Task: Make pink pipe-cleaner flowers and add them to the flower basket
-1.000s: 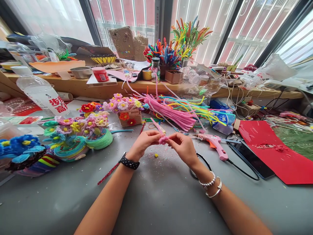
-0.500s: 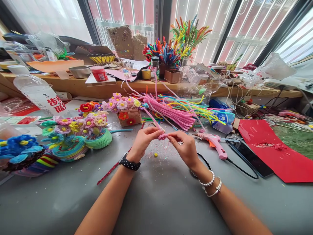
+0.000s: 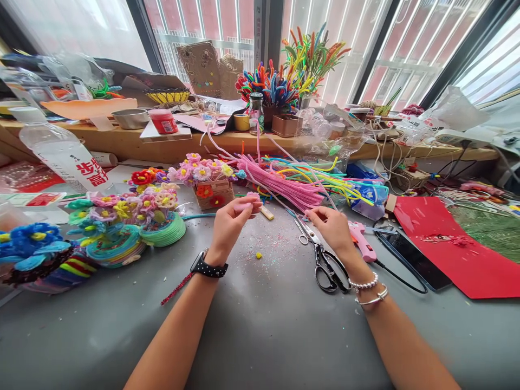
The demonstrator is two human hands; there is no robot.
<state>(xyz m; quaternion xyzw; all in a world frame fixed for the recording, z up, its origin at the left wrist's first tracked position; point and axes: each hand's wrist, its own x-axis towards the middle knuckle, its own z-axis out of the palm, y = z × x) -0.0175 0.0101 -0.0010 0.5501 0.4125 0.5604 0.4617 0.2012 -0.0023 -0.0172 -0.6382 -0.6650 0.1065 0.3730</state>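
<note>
My left hand (image 3: pixel 229 225) is pinched on a small pink pipe-cleaner flower (image 3: pixel 248 201), held above the grey table (image 3: pixel 260 325). My right hand (image 3: pixel 333 227) has come away to the right, fingers loosely curled, and hovers over black-handled scissors (image 3: pixel 323 254) lying on the table. I cannot make out anything between its fingers. A heap of pink pipe cleaners (image 3: pixel 284 187) lies just beyond both hands.
Finished pipe-cleaner flower baskets (image 3: pixel 122 227) crowd the left. A pink glue gun (image 3: pixel 361 241), a phone (image 3: pixel 414 260) and red paper (image 3: pixel 459 244) lie at the right. A water bottle (image 3: pixel 65 157) stands far left. The wooden shelf (image 3: pixel 244 142) behind holds jars and bundled stems.
My hands have parted. The left kept the pink flower and lifted it slightly away; the right moved right toward the scissors, which now show on the table.
</note>
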